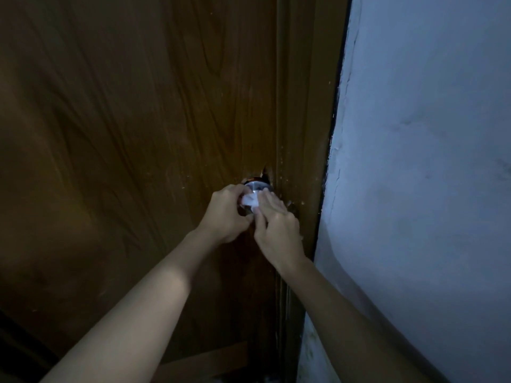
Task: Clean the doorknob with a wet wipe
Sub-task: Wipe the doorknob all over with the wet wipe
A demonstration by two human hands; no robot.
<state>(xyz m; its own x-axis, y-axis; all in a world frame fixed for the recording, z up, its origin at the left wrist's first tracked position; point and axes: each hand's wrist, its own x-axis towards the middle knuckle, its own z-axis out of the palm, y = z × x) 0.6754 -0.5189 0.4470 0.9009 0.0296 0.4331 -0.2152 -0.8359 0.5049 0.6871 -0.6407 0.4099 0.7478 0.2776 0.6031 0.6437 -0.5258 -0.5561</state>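
I see both hands up at the doorknob (255, 185), a silver metal knob of which only the top shows, just above and between my two sets of knuckles. The left hand (225, 210) curls its fingers around the knob's left side, gripping it, with the fingertips touching the white wet wipe (250, 200). The right hand (276, 225) lies over the knob's right side with fingers fairly straight, pressing the wipe against the metal; its thumb reaches toward the left hand's thumb below the knob. The wipe is bunched in the gap between the two hands, on the knob's front face. Behind the hands stands the dark brown wood-grain door (138, 134), and just right of the right hand runs the door frame (307, 134). Further right of that hand is a pale plastered wall (428, 161), rough along its edge.
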